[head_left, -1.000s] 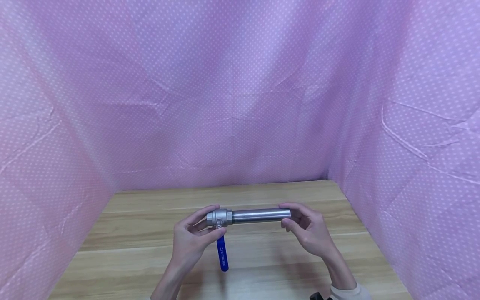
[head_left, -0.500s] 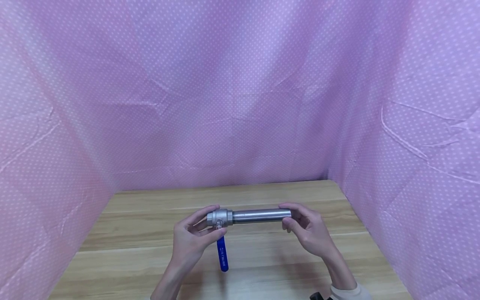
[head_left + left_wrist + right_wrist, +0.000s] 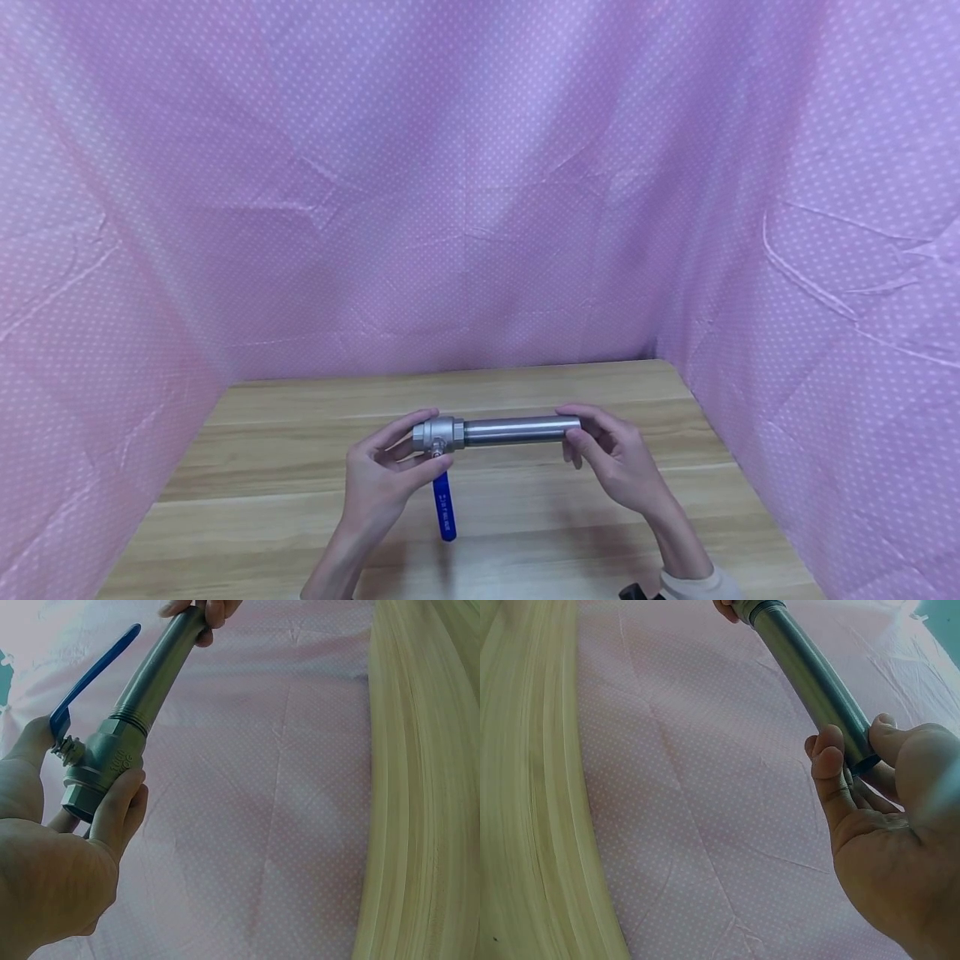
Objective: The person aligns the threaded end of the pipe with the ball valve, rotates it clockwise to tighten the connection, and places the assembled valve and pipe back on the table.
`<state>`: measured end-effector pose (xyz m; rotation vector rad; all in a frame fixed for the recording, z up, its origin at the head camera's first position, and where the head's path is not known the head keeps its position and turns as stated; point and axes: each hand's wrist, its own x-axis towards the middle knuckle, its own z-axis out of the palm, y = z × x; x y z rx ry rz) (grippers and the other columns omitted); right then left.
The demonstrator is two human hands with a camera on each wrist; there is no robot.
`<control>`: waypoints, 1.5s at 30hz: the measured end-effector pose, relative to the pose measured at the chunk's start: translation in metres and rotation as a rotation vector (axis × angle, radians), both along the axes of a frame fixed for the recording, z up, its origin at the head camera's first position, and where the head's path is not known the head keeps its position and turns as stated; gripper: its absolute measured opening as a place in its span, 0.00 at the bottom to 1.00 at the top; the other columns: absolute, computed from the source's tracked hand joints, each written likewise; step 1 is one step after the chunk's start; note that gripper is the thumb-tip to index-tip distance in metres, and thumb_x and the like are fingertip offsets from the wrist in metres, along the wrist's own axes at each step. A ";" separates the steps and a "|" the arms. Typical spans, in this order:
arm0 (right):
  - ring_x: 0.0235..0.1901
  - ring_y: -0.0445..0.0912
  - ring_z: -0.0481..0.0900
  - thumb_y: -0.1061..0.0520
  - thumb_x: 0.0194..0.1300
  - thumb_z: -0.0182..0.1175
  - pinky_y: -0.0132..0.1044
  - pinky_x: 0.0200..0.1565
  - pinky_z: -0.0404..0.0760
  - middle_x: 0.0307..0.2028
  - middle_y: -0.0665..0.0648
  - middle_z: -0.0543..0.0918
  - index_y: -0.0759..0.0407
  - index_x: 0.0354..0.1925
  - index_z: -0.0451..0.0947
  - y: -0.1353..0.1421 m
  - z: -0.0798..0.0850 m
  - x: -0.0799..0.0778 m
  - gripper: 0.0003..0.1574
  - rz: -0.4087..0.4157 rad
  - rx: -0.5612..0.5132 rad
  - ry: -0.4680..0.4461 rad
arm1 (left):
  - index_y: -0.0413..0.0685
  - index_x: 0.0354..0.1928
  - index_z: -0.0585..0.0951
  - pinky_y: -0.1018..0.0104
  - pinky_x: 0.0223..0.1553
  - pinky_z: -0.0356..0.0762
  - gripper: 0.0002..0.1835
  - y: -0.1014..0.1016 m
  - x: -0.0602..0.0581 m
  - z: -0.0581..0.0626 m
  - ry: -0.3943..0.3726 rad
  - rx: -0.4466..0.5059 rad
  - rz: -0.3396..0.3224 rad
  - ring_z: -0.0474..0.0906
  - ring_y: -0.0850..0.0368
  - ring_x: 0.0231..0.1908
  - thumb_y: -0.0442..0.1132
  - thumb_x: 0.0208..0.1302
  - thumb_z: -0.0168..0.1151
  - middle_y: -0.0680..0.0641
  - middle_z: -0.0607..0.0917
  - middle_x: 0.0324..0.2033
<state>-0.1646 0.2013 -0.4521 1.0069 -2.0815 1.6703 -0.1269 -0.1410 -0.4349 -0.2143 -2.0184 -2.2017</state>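
Observation:
A steel ball valve [image 3: 439,434] with a blue lever handle [image 3: 445,507] is held by my left hand [image 3: 382,475], its fingers behind the body and thumb near the base of the lever. The lever points toward me. A smooth steel pipe [image 3: 517,430] runs rightward from the valve; threads [image 3: 130,717] show at the joint in the left wrist view. My right hand [image 3: 618,462] pinches the pipe's free end between thumb and fingers. In the right wrist view that open end [image 3: 864,764] sits between the fingertips. Valve and pipe lie level, raised over the table.
A wood-grain table [image 3: 300,517] spreads beneath both hands. Pink dotted cloth [image 3: 465,208] stands behind it and on both sides. A small black object [image 3: 632,592] is at the bottom edge beside the right sleeve [image 3: 701,585].
My right thumb has moved up from the pipe's lower edge onto its end. The left hand and valve have hardly moved.

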 end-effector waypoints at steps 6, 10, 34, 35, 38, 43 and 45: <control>0.31 0.45 0.86 0.82 0.73 0.61 0.35 0.28 0.90 0.36 0.62 0.87 0.71 0.67 0.80 -0.001 0.002 0.001 0.27 0.013 -0.032 -0.032 | 0.38 0.67 0.87 0.58 0.61 0.96 0.35 0.000 0.000 0.001 -0.001 -0.004 0.007 0.93 0.57 0.61 0.22 0.55 0.85 0.47 0.91 0.65; 0.37 0.40 0.88 0.84 0.69 0.64 0.36 0.30 0.93 0.48 0.58 0.86 0.73 0.67 0.79 0.000 0.002 0.002 0.31 0.033 -0.050 -0.037 | 0.38 0.67 0.87 0.58 0.60 0.96 0.35 0.000 0.000 0.001 0.003 -0.001 0.005 0.93 0.56 0.60 0.21 0.55 0.85 0.49 0.91 0.64; 0.34 0.43 0.86 0.86 0.67 0.64 0.33 0.29 0.90 0.52 0.61 0.84 0.74 0.65 0.79 0.000 0.000 0.001 0.31 0.029 -0.041 0.020 | 0.36 0.67 0.86 0.57 0.60 0.96 0.35 0.000 0.001 0.001 0.008 0.009 -0.008 0.94 0.56 0.59 0.20 0.55 0.84 0.32 0.86 0.68; 0.34 0.43 0.86 0.85 0.67 0.64 0.32 0.29 0.90 0.51 0.62 0.84 0.73 0.65 0.80 0.000 0.000 0.001 0.31 0.026 -0.039 0.023 | 0.35 0.67 0.86 0.57 0.60 0.96 0.35 0.000 0.001 0.001 0.009 0.010 -0.009 0.94 0.56 0.59 0.20 0.55 0.84 0.32 0.86 0.68; 0.33 0.44 0.86 0.85 0.68 0.64 0.32 0.29 0.90 0.48 0.63 0.84 0.72 0.65 0.80 -0.001 0.001 0.001 0.31 0.017 -0.036 0.026 | 0.35 0.67 0.86 0.57 0.60 0.96 0.35 0.000 0.001 0.001 0.012 0.008 -0.009 0.94 0.56 0.59 0.20 0.55 0.84 0.32 0.86 0.68; 0.31 0.44 0.85 0.83 0.69 0.64 0.31 0.27 0.88 0.41 0.62 0.85 0.71 0.65 0.81 0.000 0.002 0.001 0.29 -0.005 -0.025 0.027 | 0.36 0.67 0.86 0.57 0.61 0.95 0.35 0.000 0.000 0.000 0.015 0.008 -0.010 0.94 0.56 0.59 0.20 0.54 0.84 0.32 0.86 0.68; 0.30 0.44 0.84 0.83 0.69 0.64 0.31 0.26 0.87 0.39 0.61 0.85 0.71 0.65 0.81 0.000 0.001 0.001 0.29 -0.012 -0.017 0.028 | 0.36 0.67 0.86 0.57 0.61 0.95 0.35 0.000 0.000 0.000 0.016 0.007 -0.010 0.94 0.55 0.59 0.20 0.54 0.84 0.32 0.86 0.68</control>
